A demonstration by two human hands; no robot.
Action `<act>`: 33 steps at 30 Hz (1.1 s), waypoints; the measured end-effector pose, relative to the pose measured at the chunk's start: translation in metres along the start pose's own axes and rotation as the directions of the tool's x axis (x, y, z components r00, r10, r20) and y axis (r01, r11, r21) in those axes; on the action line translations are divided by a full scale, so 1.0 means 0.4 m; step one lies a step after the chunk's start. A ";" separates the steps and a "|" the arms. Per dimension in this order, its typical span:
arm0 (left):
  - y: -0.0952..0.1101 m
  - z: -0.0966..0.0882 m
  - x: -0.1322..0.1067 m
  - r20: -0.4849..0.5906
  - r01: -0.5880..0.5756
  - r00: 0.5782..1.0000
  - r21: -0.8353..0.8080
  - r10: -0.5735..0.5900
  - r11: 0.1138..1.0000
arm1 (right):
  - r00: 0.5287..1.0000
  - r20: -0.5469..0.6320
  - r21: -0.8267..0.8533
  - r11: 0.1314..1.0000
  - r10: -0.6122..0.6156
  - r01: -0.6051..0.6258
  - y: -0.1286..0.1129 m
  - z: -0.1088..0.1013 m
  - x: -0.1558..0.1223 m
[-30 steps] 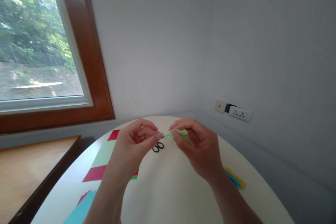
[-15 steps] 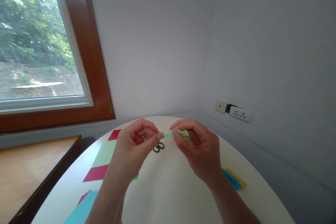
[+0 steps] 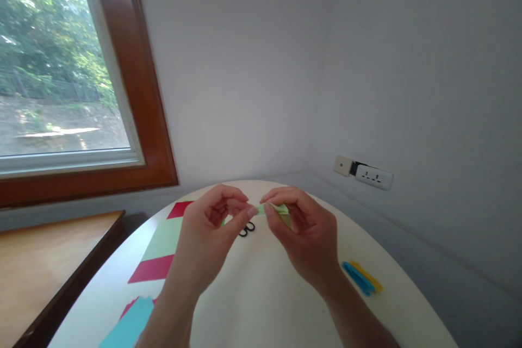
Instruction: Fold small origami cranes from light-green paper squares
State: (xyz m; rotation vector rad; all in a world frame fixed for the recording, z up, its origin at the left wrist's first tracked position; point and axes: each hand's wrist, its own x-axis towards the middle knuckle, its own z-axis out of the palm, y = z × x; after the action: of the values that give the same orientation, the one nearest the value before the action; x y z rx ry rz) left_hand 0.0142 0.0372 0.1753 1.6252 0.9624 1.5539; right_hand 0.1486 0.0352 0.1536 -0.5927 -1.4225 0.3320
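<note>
A small piece of light green folded paper [image 3: 281, 209] is held above the table between my two hands. My left hand [image 3: 212, 231] pinches its left end between thumb and fingers. Thumb and fingertips of my right hand [image 3: 305, 228] grip the paper's right part, which partly hides behind them. Below and behind the paper, the black handle loops of scissors [image 3: 246, 229] show on the table; the blades are hidden. Close to my right wrist lie blue folded strips [image 3: 359, 278] and a yellow one [image 3: 367, 276].
On the round white table [image 3: 261, 304], red and pale green paper sheets [image 3: 162, 239] lie at left, partly behind my left arm. Blue paper [image 3: 128, 326] with red pieces sits nearer. A wooden surface [image 3: 53, 261] stands left; a wall socket [image 3: 374, 176] is at right.
My hands have come slightly closer together along the green paper, the right one shifting a little left. Less of the paper shows between the fingers.
</note>
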 end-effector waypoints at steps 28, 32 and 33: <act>-0.028 0.010 -0.018 -0.086 -0.427 0.880 0.291 0.468 0.856 | 0.992 -0.091 -0.002 0.996 0.085 -0.086 0.008 0.005 -0.001; -0.026 0.014 -0.020 -0.098 -0.426 0.877 0.292 0.470 0.856 | 0.995 -0.093 0.021 0.999 0.030 -0.028 0.009 0.005 -0.004; -0.025 0.015 -0.020 -0.101 -0.423 0.879 0.289 0.467 0.859 | 0.996 -0.093 0.009 1.000 0.013 -0.013 0.011 0.004 -0.005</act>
State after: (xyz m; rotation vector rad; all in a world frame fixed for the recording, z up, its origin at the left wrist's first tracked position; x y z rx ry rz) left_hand 0.0194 0.0351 0.1623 2.0376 0.9499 1.9685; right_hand 0.1473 0.0380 0.1495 -0.6030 -1.3280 0.3171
